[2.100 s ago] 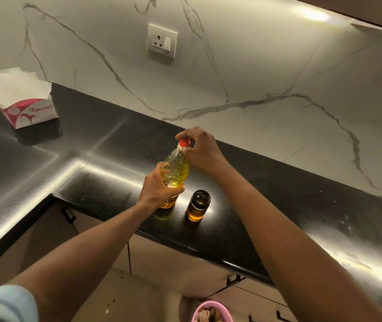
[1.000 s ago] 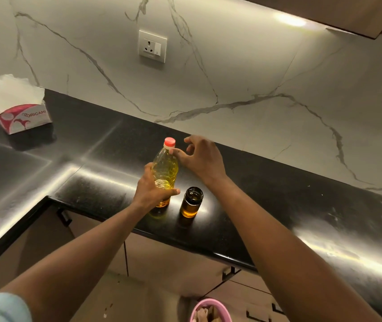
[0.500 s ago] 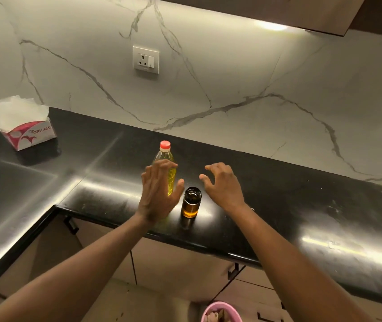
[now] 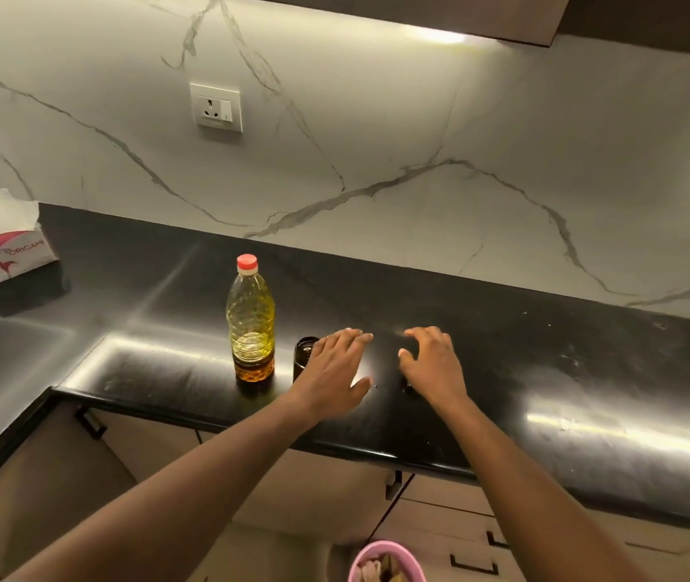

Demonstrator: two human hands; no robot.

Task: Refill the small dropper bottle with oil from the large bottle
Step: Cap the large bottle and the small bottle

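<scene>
Standing upright just left of your left hand (image 4: 337,369), the small dropper bottle (image 4: 303,355) is sitting farther from your right hand (image 4: 433,363); both are holding nothing, loose-fingered.

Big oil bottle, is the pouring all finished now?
Looks nearly done: the big bottle stands on the counter with its red cap on. Nothing is in hand; the left hand and right hand hover open near the small bottle. Left: its top seems off, so closing it.
</scene>
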